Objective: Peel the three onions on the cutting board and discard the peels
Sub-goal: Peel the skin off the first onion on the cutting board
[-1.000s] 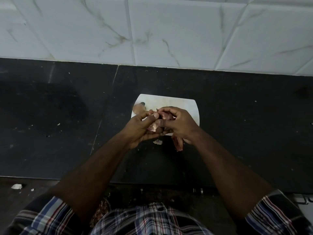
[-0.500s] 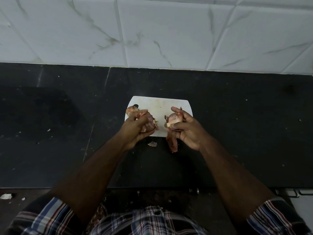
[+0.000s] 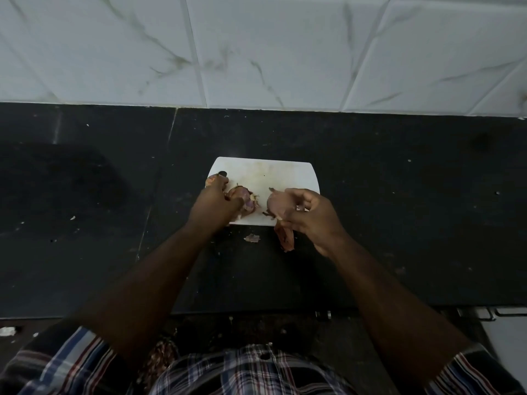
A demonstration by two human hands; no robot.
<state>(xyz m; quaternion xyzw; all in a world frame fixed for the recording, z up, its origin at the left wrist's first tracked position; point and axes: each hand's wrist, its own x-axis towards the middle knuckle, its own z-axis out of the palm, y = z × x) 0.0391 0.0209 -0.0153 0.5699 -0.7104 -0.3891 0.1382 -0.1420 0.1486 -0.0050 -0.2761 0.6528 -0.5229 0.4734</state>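
Two hands of mine are over the near edge of the white board (image 3: 285, 173), which lies flat on the black table (image 3: 399, 223) a little way out from the tiled wall (image 3: 285, 52). My left hand (image 3: 215, 205) is curled round an onion (image 3: 243, 199) at the board's near left side, fingers wrapped over its left half, so that only the right part shows, with reddish skin and a wisp of root pointing right. Just beyond that hand's knuckles, at the board's left edge, a second onion (image 3: 210, 181) peeks out (mostly hidden by my fingers, so I cannot say whether it is peeled). My right hand (image 3: 309, 216) is well apart from the left one and pinches a loose piece of pinkish peel (image 3: 275, 203) between thumb and fingertips, the other fingers loosely bent above it. Below that hand a longer strip (image 3: 285, 238) of reddish-brown skin lies past the board's near edge and onto the table; I cannot tell whether my hand touches it. Between my two wrists a small scrap (image 3: 252, 238) of skin lies on the table just off the board. The third onion I cannot make out. My plaid shirt (image 3: 242, 372) fills the bottom of the view.
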